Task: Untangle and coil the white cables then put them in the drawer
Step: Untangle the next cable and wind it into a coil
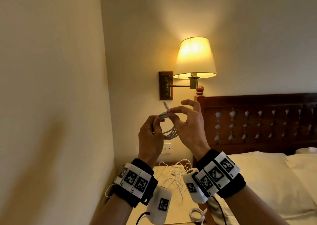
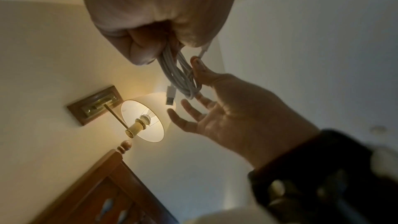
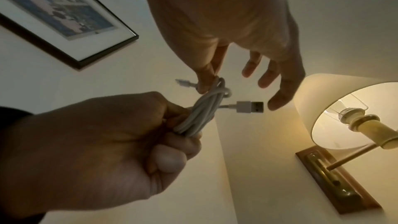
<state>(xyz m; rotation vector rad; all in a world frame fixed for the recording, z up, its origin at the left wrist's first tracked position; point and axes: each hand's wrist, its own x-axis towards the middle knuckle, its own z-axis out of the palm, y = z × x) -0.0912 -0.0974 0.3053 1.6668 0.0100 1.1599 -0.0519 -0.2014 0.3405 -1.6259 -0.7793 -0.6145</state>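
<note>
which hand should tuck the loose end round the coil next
Probably the right hand. Its thumb and forefinger already pinch the cable's small-plug end beside the coil, its other fingers free. The left hand grips the coil in a fist and is best kept steadying it.

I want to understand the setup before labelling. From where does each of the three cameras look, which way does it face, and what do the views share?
Head: on the head, facing forward at the wall lamp with cream shade; shows both forearms, left hand and right hand.
Left wrist: on the left wrist, facing upward; left hand near, right hand beyond.
Right wrist: on the right wrist, facing upward; right hand near, left hand lower.
Shared: all show the coiled white cable, gripped by the left hand, pinched by the right, and the lamp.
</note>
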